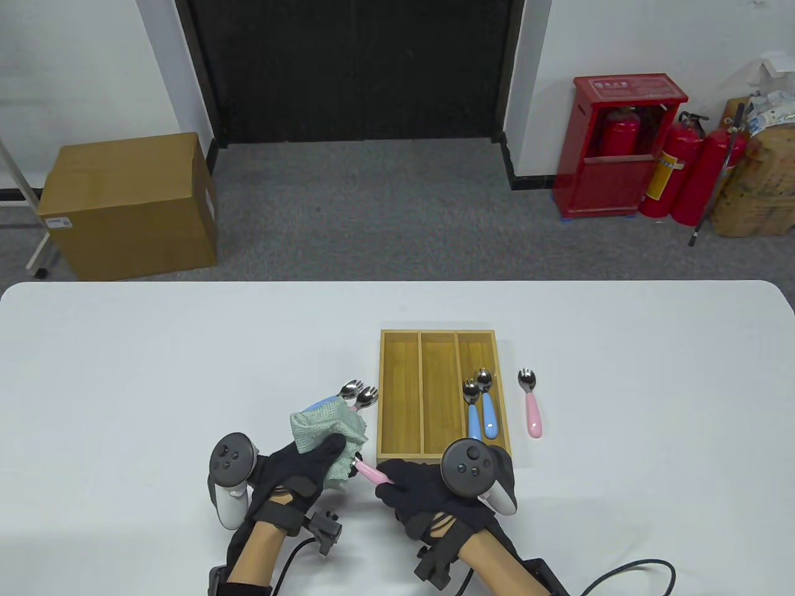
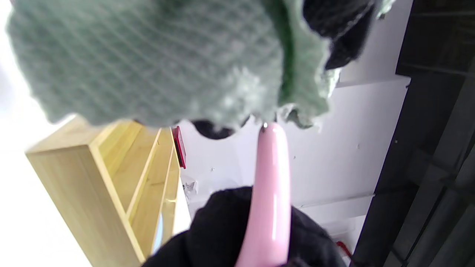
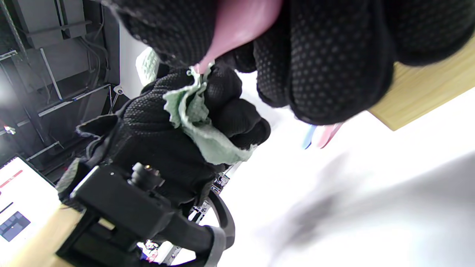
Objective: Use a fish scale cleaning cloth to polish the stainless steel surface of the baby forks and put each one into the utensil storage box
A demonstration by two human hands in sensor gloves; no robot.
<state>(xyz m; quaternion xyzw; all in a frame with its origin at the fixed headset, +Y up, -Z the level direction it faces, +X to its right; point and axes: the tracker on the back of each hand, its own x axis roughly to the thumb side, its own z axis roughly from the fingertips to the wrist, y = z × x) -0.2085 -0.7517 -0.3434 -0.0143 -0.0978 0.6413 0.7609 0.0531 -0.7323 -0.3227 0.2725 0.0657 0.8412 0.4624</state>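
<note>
the right hand (image 1: 428,490) grasps the pink handle of a baby fork (image 1: 372,473), and the steel head of this fork is hidden inside the green cloth (image 1: 328,428). the left hand (image 1: 298,478) has its fingers curled around the cloth and squeezes it over the head, so the step in hand seems to be the polishing. to do it well, i think the right hand should keep the handle firm and turn it slowly, while the left hand rubs the cloth along both faces of the head and between the tines, not only at the tip.

the wooden storage box (image 1: 397,338) lies just right of the hands and has three long compartments. the right compartment holds two forks with blue handles (image 1: 481,413), heads pointing away from the person. the left and middle compartments show only wood. one pink fork (image 1: 531,403) lies on the table (image 1: 124,372) just outside the box's right wall, and two more forks (image 1: 359,393) lie behind the cloth, one partly under it.
</note>
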